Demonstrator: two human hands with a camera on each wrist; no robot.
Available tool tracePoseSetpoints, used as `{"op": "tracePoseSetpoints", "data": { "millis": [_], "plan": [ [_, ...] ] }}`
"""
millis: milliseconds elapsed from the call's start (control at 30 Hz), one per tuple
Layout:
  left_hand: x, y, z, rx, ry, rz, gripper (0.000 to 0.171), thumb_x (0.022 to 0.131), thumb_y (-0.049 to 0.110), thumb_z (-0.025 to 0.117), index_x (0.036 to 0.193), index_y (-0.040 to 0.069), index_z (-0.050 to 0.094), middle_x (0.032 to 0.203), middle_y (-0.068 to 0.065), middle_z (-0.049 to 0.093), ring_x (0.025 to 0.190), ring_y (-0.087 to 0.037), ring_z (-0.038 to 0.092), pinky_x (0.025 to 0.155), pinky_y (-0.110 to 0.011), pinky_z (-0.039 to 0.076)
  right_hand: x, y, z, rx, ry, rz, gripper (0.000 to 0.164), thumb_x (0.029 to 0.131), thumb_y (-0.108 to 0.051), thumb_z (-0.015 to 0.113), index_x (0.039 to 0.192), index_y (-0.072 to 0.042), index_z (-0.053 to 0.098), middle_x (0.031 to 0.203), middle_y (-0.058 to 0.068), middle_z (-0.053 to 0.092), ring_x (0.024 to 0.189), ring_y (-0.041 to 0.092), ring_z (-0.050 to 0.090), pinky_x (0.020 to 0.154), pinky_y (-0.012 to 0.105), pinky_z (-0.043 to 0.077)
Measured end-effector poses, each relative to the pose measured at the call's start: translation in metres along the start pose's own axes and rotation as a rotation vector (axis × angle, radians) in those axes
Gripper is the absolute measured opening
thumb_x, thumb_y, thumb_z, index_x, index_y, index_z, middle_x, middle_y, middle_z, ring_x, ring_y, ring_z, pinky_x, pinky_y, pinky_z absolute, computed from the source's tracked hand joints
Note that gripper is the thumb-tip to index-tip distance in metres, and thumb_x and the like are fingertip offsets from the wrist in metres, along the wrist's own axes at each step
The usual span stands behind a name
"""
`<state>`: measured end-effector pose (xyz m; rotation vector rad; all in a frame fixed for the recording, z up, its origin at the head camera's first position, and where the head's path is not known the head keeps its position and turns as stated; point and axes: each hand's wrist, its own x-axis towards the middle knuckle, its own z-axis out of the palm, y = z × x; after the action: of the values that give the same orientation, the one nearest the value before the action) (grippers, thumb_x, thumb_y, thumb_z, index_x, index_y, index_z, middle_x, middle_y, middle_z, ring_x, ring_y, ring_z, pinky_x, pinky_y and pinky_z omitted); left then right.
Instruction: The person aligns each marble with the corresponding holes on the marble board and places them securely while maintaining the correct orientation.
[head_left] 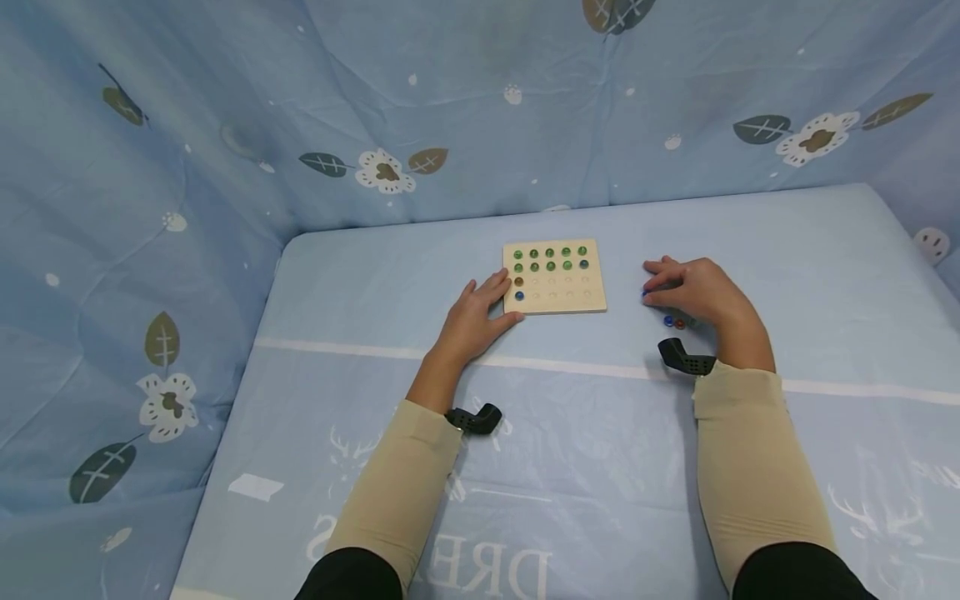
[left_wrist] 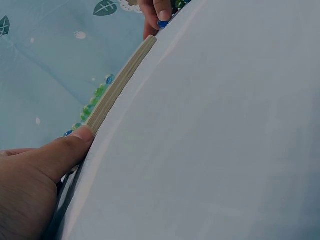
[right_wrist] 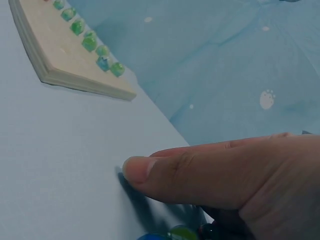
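Note:
A pale wooden board (head_left: 555, 302) with rows of round hollows lies on the table. Green marbles (head_left: 550, 252) fill most of its two back rows; a blue marble (head_left: 583, 264) ends the second. An amber marble (head_left: 518, 282) and a blue marble (head_left: 519, 296) sit at the left of the front rows. My left hand (head_left: 474, 321) rests at the board's left side, fingers extended, thumb against its near edge (left_wrist: 117, 90). Right of the board, my right hand (head_left: 701, 292) pinches a blue marble (left_wrist: 163, 23) between thumb and fingertips, close over the table.
Beside my right hand lie loose marbles, among them a blue one (head_left: 668, 321), a red-brown one (head_left: 680, 324) and a green one (right_wrist: 182, 233). A pale strip (head_left: 600, 369) crosses the cloth-covered table. Blue patterned fabric (head_left: 480, 100) hangs behind and to the left.

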<state>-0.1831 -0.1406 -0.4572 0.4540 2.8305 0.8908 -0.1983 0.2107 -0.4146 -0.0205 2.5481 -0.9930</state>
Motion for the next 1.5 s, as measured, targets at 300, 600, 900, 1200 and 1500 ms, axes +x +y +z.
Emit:
{"op": "tracePoseSetpoints", "data": {
  "millis": [300,600,900,1200,1500],
  "plan": [
    [0.002,0.0,-0.001,0.001,0.006,-0.006,0.075,0.091,0.048,0.067,0.153,0.019,0.036,0.161,0.012,0.026,0.148,-0.007,0.025,0.126,-0.026,0.005,0.007,-0.001,0.002,-0.028,0.005,0.021,0.038,0.089,-0.024,0.074,0.12,-0.002,0.07,0.159,0.005,0.033,0.153,0.026,0.01,0.121,0.063,0.009],
    [0.002,-0.002,-0.002,0.001,0.005,-0.021,0.075,0.091,0.048,0.067,0.153,0.02,0.036,0.161,0.013,0.025,0.148,-0.006,0.024,0.126,-0.025,0.004,0.009,-0.003,0.003,-0.029,-0.001,0.02,0.039,0.089,-0.024,0.073,0.121,-0.002,0.069,0.159,0.005,0.032,0.153,0.025,0.009,0.121,0.062,0.008],
    [0.002,-0.001,-0.004,0.006,-0.003,-0.014,0.075,0.091,0.048,0.067,0.153,0.019,0.037,0.161,0.011,0.026,0.148,-0.007,0.025,0.126,-0.026,0.005,0.009,-0.018,0.009,-0.035,0.107,-0.038,0.042,0.092,-0.028,0.069,0.125,-0.003,0.067,0.158,0.008,0.034,0.151,0.031,0.019,0.121,0.061,0.017],
    [0.001,-0.002,-0.002,0.006,-0.011,-0.027,0.075,0.091,0.049,0.067,0.153,0.02,0.037,0.161,0.013,0.025,0.148,-0.006,0.024,0.126,-0.026,0.005,0.021,-0.061,0.047,-0.06,0.238,-0.236,0.034,0.092,-0.022,0.068,0.121,-0.003,0.07,0.153,0.005,0.045,0.15,0.024,0.026,0.122,0.055,0.021],
    [0.001,0.001,-0.001,0.023,-0.023,-0.022,0.075,0.09,0.053,0.064,0.153,0.021,0.037,0.161,0.014,0.025,0.148,-0.006,0.025,0.127,-0.029,0.007,0.03,-0.092,0.075,-0.098,0.253,-0.349,0.032,0.092,-0.022,0.069,0.119,-0.005,0.072,0.151,0.004,0.047,0.149,0.024,0.028,0.122,0.055,0.023]
  ]
}}
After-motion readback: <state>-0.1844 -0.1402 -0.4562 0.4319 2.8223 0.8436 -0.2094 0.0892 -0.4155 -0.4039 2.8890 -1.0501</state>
